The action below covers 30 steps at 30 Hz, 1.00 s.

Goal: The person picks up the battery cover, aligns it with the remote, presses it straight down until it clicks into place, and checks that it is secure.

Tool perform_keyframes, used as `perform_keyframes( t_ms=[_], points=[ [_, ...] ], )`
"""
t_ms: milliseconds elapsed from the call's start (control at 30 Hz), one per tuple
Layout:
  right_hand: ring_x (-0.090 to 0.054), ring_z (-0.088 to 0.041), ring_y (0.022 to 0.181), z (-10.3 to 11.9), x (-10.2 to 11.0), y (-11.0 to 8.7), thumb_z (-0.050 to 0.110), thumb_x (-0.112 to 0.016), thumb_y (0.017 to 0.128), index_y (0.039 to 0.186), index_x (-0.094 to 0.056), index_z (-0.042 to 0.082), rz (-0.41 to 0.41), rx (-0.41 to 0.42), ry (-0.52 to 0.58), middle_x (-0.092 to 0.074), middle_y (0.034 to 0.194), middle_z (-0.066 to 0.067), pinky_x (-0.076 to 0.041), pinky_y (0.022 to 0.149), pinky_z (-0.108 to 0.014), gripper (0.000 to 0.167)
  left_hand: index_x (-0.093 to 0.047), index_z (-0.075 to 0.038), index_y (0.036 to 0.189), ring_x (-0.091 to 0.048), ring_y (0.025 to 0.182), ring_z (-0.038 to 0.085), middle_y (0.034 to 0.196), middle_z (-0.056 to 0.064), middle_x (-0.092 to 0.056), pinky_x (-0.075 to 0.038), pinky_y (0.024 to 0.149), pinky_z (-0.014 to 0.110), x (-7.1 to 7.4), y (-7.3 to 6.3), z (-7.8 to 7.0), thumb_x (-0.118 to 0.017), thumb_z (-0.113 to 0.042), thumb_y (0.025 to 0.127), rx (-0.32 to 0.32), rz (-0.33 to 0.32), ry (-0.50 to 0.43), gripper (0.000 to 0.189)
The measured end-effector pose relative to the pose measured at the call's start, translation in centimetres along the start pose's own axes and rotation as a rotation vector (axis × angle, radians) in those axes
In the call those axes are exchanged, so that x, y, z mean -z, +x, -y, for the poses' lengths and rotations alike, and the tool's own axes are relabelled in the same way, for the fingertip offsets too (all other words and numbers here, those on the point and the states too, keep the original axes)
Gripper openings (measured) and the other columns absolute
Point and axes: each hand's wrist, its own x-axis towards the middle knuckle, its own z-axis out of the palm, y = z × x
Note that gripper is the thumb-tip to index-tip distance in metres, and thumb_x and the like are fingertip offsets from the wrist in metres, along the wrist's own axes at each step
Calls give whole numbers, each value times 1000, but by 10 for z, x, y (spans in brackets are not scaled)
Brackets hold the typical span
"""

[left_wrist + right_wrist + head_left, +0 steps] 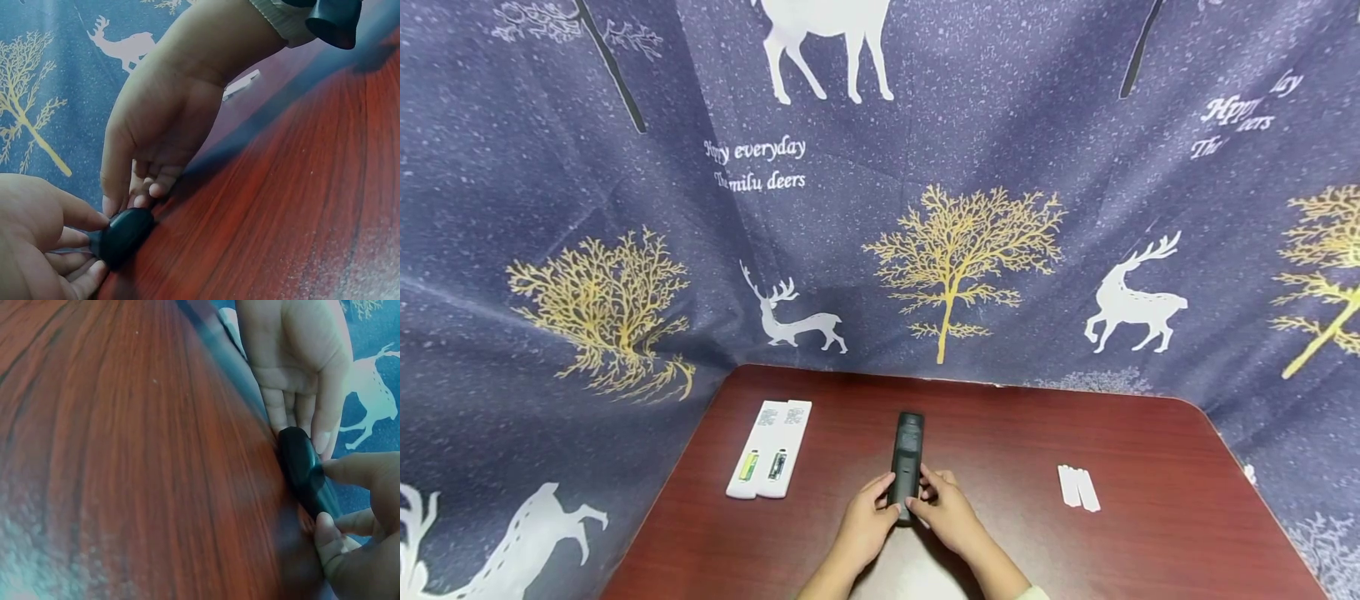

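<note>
A long black remote control (907,467) lies near the middle of the table in the head view, with what looks like its back facing up. My left hand (867,521) holds its near end from the left, thumb and fingers against that side. From the other side my right hand (953,510) grips the same end, its thumb on the upper face. The left wrist view shows the rounded black end of the remote (127,234) between both hands. In the right wrist view, fingertips of both hands touch the remote (303,462); its far part is hidden.
Two white remotes (780,475) lie side by side at the left, a battery visible in each. Two small white strips (1078,487) resembling battery covers lie at the right. A blue deer-print cloth (850,250) hangs behind the reddish-brown table (1000,433).
</note>
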Motion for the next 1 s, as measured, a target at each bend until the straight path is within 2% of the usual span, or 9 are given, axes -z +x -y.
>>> perform_keyframes(
  t_ms=[300, 700, 1000],
  points=[
    [-55, -16, 95, -2, 0, 0, 20, -78, 85, 145, -45, -12, 1, 1, 9, -54, 114, -12, -48, 79, -18, 75, -55, 7, 140, -61, 121, 39, 147, 25, -50, -57, 95, 35, 1, -1, -1, -66, -1, 90, 13, 1, 33, 51],
    [-56, -17, 95, -3, -1, 0, 19, -78, 85, 144, -46, -13, -7, 31, 0, -55, 115, -14, -50, 79, -20, 74, -55, 11, 137, -61, 123, 38, 145, 24, -53, -56, 97, 37, -1, -1, -1, -66, 0, 89, -7, -17, 43, 50],
    [-55, -16, 95, -4, -1, 1, 21, -78, 86, 145, -46, -11, -2, 18, -7, -55, 116, -13, -49, 79, -18, 74, -57, 7, 137, -58, 128, 34, 145, 18, -55, -53, 102, 40, -1, -1, 0, -67, -3, 90, -21, -28, 100, 50]
  ],
)
